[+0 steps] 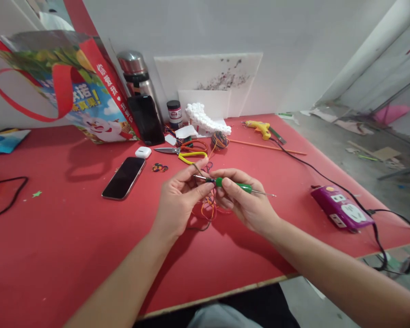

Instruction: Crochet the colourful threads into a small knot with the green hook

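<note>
Bag [90, 100] (red trim [113, 93]) reads "你爱我"; right grip [244, 196] holds green-handled tool [245, 187], left grip [179, 193] cord [198, 170].

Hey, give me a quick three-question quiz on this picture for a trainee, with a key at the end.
1. Open question: Which hand grips the green-handled tool?
2. True or false: The purple power strip lies to the left of the flat-lying phone.
3. Multiple choice: The glue gun near the far edge is mainly A) blue, B) yellow, C) white.

Key: 1. The right hand. 2. False; it lies to the right. 3. B.
</note>
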`<action>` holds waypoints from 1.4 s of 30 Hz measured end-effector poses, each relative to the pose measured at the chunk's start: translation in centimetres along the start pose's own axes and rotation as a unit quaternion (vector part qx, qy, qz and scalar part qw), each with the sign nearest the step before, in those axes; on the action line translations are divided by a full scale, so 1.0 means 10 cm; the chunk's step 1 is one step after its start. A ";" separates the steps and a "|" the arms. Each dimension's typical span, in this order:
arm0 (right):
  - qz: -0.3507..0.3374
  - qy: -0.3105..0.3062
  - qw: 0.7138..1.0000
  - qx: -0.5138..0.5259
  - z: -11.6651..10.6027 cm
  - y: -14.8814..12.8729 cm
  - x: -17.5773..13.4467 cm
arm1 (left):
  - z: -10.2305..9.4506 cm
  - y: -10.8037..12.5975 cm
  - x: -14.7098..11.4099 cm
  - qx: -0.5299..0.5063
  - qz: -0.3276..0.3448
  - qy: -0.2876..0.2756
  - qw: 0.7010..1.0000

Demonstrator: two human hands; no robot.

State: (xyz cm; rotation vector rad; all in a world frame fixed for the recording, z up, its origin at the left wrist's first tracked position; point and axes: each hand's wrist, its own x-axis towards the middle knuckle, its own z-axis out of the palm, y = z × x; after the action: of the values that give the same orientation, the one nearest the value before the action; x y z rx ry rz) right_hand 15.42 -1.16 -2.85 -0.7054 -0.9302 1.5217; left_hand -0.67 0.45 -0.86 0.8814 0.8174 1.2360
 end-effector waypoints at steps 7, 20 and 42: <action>0.011 -0.008 1.000 0.022 0.08 0.07 0.21 | -0.06 0.04 0.08 -0.014 -0.004 0.037 0.999; 0.005 -0.009 1.000 0.017 -0.16 0.23 0.35 | -0.05 0.01 0.12 -0.015 -0.057 0.037 0.998; 0.018 -0.021 0.999 0.018 -0.22 0.25 0.41 | -0.11 -0.04 0.15 0.043 -0.032 0.053 0.997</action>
State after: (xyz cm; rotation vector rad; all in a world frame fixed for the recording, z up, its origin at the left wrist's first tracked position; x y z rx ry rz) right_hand 15.31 3.22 -5.82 -0.6686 -0.9233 1.5866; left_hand -1.19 2.03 -1.79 0.8573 0.9836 1.2068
